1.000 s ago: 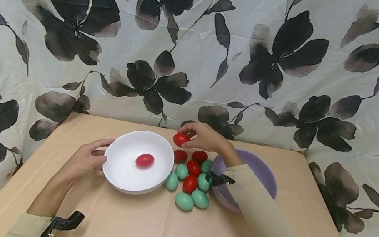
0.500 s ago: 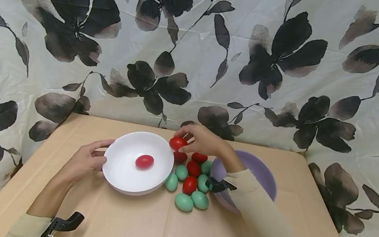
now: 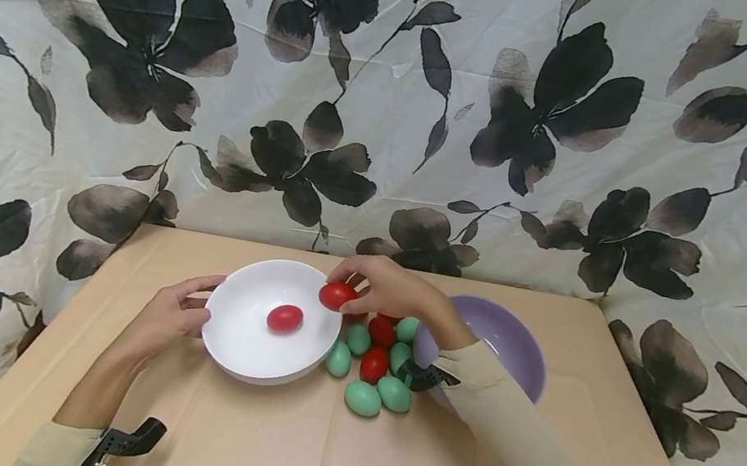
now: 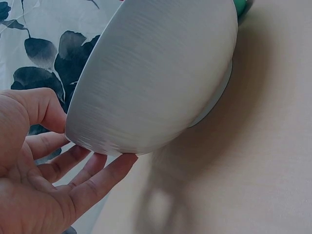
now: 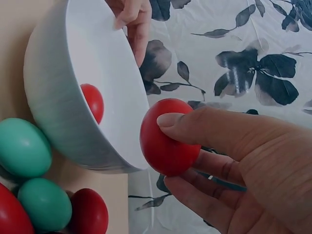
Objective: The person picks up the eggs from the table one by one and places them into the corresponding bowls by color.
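A white bowl (image 3: 249, 344) stands on the table with one red egg (image 3: 285, 318) lying inside it. My left hand (image 3: 173, 316) grips the bowl's left rim; in the left wrist view the thumb is at the edge and the fingertips touch the outer wall. Between the thumb and fingers of my right hand (image 3: 384, 289) is another red egg (image 5: 168, 139), held at the bowl's right rim. Below and right of that hand lies a cluster of red eggs (image 3: 374, 364) and green eggs (image 3: 363, 398), some hidden by the hand.
A purple bowl (image 3: 519, 342) stands to the right of the cluster, partly covered by the right forearm. The light wooden table (image 3: 275, 449) ends at the back against a floral cloth (image 3: 396, 104).
My right hand has carried the red egg leftward and slightly nearer, from behind the cluster to the white bowl's rim. The left hand and the bowl have stayed in place.
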Tool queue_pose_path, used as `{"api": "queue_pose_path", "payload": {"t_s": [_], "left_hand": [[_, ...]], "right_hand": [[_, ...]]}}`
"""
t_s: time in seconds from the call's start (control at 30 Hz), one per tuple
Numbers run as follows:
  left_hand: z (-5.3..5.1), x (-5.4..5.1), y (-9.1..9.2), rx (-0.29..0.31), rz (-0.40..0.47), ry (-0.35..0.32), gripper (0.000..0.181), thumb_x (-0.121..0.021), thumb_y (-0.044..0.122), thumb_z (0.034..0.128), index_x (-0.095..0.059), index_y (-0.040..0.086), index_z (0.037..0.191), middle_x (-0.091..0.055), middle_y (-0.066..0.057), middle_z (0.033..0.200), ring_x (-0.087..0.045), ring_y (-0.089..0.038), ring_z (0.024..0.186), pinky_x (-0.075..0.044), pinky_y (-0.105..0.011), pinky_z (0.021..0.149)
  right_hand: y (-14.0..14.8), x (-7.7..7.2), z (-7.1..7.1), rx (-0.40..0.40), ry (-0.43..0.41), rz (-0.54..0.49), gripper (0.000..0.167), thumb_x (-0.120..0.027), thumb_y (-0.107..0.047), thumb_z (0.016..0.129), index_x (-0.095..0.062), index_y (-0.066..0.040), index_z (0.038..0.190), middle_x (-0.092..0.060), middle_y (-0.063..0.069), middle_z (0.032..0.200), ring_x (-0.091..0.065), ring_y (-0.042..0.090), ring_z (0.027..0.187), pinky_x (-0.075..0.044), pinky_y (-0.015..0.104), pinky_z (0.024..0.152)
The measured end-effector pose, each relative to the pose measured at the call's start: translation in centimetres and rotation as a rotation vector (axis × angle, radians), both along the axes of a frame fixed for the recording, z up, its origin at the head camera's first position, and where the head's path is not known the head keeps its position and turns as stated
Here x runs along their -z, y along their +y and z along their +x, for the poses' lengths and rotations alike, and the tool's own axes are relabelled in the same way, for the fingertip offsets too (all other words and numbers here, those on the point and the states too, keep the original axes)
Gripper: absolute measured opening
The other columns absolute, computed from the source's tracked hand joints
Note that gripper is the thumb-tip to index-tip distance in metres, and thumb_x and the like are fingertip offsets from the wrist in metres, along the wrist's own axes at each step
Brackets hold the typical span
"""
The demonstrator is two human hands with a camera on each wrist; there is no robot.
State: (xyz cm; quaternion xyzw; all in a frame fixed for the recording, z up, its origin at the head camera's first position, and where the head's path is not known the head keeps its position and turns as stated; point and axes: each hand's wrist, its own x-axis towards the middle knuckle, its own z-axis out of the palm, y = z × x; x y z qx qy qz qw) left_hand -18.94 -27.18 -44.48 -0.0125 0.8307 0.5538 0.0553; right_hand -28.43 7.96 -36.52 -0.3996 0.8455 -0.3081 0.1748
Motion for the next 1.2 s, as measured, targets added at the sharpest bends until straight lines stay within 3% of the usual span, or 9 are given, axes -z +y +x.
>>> {"api": "queue_pose_path", "payload": {"t_s": [0.2,0.53,0.7,1.2], "left_hand": [[-0.1,0.1,0.0,0.003,-0.007,0.006,0.063,-0.057,0.001,0.0913,-0.043,0.005,0.152,-0.046,-0.027,0.149,-0.057,-0.044,0.125,-0.060,-0.031,0.077],[0.0,-0.3,0.0,0.008,0.005,0.006,0.063,-0.056,0.000,0.0918,-0.043,0.005,0.153,-0.045,-0.027,0.150,-0.056,-0.045,0.127,-0.060,-0.030,0.077],[0.0,-0.4,0.0,0.010,0.013,0.004,0.063,-0.056,0.000,0.0927,-0.041,0.004,0.154,-0.044,-0.028,0.151,-0.057,-0.045,0.126,-0.060,-0.031,0.076],[-0.1,-0.6,-0.1,0.018,0.051,-0.039,0.065,-0.056,0.000,0.0929,-0.039,0.006,0.155,-0.041,-0.027,0.154,-0.056,-0.044,0.127,-0.060,-0.031,0.077]], "right_hand": [[-0.4,0.3,0.3,-0.033,-0.014,0.020,0.043,-0.080,-0.010,0.086,-0.067,-0.015,0.127,-0.065,-0.002,0.122,-0.064,0.016,0.111,-0.058,0.025,0.088],[-1.4,0.6,0.4,-0.072,0.039,0.049,0.042,-0.081,-0.011,0.085,-0.069,-0.016,0.125,-0.066,-0.003,0.120,-0.063,0.015,0.110,-0.057,0.027,0.089],[-1.9,0.9,0.5,-0.094,0.015,0.038,0.043,-0.082,-0.010,0.085,-0.069,-0.014,0.125,-0.067,-0.002,0.120,-0.063,0.015,0.109,-0.057,0.028,0.091],[-3.7,1.9,0.5,-0.133,0.010,0.068,0.042,-0.080,-0.008,0.085,-0.070,-0.014,0.125,-0.068,-0.003,0.118,-0.063,0.013,0.108,-0.054,0.020,0.089]]}}
